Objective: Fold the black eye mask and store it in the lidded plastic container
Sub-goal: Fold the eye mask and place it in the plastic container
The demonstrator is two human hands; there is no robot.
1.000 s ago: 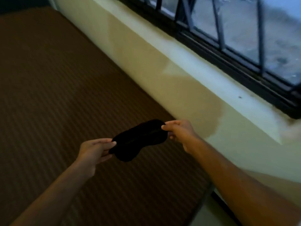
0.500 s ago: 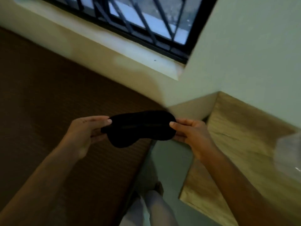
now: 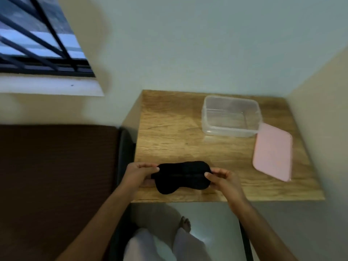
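Observation:
The black eye mask (image 3: 181, 177) is stretched flat between both hands, low over the near edge of the wooden table (image 3: 169, 132). My left hand (image 3: 136, 174) pinches its left end and my right hand (image 3: 223, 178) pinches its right end. Its strap runs as a dark line across its middle. The clear plastic container (image 3: 230, 116) stands open and empty at the far right of the table. Its pink lid (image 3: 272, 151) lies flat on the table just right of it, apart from the box.
A brown mattress (image 3: 56, 176) fills the left, with a narrow dark gap between it and the table. Pale walls close the table in at the back and right. A barred window (image 3: 37, 40) is at upper left. My legs and one bare foot (image 3: 185, 224) are below the table edge.
My view has swung right from the mattress and window to the wooden table. Both hands carried the mask along, still stretched between them, to just over the table's near edge.

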